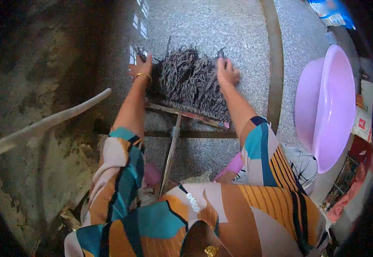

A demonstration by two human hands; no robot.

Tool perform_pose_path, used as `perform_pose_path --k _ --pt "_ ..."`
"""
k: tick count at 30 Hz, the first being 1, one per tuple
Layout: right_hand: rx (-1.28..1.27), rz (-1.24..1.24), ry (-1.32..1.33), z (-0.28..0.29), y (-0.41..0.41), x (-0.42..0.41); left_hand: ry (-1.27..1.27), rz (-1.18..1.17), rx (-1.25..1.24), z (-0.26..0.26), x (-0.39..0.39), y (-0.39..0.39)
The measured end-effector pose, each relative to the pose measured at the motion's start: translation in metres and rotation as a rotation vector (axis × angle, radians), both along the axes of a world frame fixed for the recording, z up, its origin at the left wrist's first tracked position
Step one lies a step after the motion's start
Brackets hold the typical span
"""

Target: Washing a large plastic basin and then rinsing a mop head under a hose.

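A flat mop head (189, 77) with dark grey, twisted yarn strands lies spread on the speckled floor in front of me. Its strands fan away from a metal frame bar (186, 114), and a metal handle (170, 154) runs from that bar back towards my body. My left hand (141, 68), with a gold bangle at the wrist, has dark strands between thumb and fingers at the mop's left end. At the right end, my right hand (228, 71) grips strands that poke out above the fingers. Parts of the strands are hidden behind both hands.
A large lilac plastic basin (335, 109) stands tilted on its side at the right. From the left a pale hose or pipe (48, 122) reaches inward over a stained concrete surface (29, 180). A dark strip (275, 64) crosses the floor. A blue printed package (332, 13) lies far right.
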State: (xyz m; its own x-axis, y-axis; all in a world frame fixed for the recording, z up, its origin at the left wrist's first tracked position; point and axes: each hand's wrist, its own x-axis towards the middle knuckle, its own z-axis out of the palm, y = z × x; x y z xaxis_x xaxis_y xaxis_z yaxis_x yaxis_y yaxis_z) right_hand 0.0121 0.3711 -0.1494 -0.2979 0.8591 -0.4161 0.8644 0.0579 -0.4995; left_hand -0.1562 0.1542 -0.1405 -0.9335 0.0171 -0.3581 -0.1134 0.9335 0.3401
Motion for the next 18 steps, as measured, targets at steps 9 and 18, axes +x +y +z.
perform_pose_path --k 9,18 --pt "0.417 0.667 0.601 0.022 -0.090 0.010 0.174 -0.293 0.427 0.009 0.078 0.021" --pt "0.471 0.834 0.313 0.000 -0.110 0.029 0.251 -0.696 0.116 0.008 0.108 0.024"
